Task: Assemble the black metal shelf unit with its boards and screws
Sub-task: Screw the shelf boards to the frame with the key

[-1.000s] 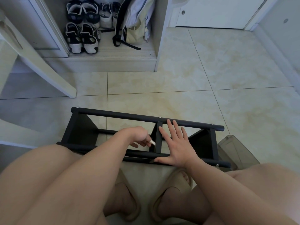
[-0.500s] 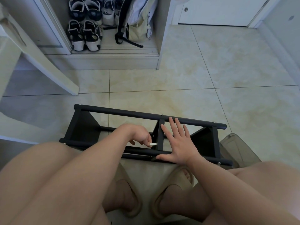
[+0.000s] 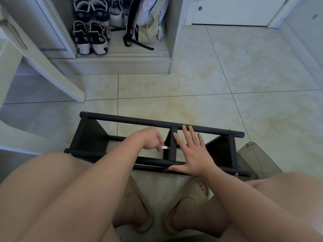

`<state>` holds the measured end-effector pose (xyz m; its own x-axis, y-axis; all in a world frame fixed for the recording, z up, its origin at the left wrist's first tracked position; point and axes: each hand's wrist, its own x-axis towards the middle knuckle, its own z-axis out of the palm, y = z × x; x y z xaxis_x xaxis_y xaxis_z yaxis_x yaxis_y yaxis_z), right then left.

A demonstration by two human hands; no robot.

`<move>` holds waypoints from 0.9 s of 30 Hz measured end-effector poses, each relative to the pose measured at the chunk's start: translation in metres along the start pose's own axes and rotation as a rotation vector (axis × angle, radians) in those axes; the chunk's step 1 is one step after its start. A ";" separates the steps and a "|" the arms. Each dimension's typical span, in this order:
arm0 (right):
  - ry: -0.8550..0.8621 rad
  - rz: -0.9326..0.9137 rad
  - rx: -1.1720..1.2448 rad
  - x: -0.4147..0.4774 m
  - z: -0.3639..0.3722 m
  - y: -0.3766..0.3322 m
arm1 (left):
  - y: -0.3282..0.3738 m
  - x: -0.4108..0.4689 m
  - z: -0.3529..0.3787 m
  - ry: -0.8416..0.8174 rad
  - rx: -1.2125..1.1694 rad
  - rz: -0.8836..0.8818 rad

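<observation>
so the shelf unit [image 3: 139, 121] lies across the middle of the frame on the floor [image 3: 227, 75], just above the knees; left hand [image 3: 150, 137] sits left of the middle upright [image 3: 173, 144], pinching a small tool [image 3: 165, 147] that points at it; right hand [image 3: 194, 154] lies flat just right of that upright, thumb on the near bar; a bin [image 3: 255, 159] touches the unit's right end; slippers [image 3: 199, 193] at bottom centre; shoes [image 3: 90, 37] upper left in a cabinet recess, bag [image 3: 148, 27] right beside them; door [image 3: 236, 9] upper right; slanted leg [image 3: 45, 67] far left
</observation>
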<state>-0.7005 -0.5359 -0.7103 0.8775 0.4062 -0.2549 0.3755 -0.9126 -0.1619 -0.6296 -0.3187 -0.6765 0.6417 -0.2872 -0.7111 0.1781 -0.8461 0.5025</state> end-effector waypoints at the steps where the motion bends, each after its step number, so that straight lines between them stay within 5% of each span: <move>1: -0.002 0.001 -0.002 0.000 0.000 0.000 | 0.000 0.001 0.001 0.012 0.003 0.006; 5: -0.005 0.000 -0.004 0.000 0.000 0.000 | 0.000 0.006 0.006 0.033 -0.098 0.019; 14: 0.001 -0.007 0.001 0.001 0.000 0.001 | 0.000 0.018 0.030 0.058 -0.817 -0.143; 27: -0.002 -0.007 -0.001 0.001 0.001 0.001 | 0.000 0.019 0.037 0.128 -0.883 -0.201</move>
<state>-0.6998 -0.5366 -0.7115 0.8742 0.4130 -0.2555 0.3822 -0.9096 -0.1628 -0.6452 -0.3409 -0.7081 0.6049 -0.0750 -0.7928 0.7679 -0.2086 0.6057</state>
